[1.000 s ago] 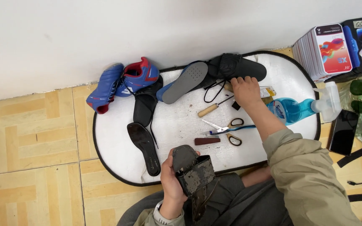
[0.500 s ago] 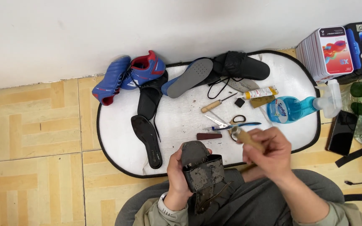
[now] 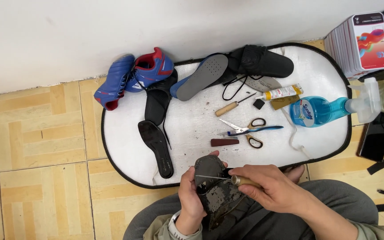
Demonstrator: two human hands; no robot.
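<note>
The left hand (image 3: 191, 198) is clamping its fingers around the dark shoe sole (image 3: 216, 191), its long axis running toward the mat's (image 3: 187, 129) near edge. The right hand (image 3: 274, 189), fingers closed on the wooden-handled awl (image 3: 238, 180), is pointing the needle leftward across the sole's upper end.

Matt, scuffed dark sole (image 3: 216, 191) pricked by thin bright metal awl (image 3: 227, 178) with wooden handle. Glossy blue synthetic boots (image 3: 132, 75) at white padded mat's (image 3: 192, 129) far left edge; clear plastic bottle (image 3: 321, 110), steel scissors (image 3: 245, 130) further right.

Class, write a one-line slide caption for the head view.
Left hand steadies a dark worn shoe; right hand presses an awl against it.
</note>
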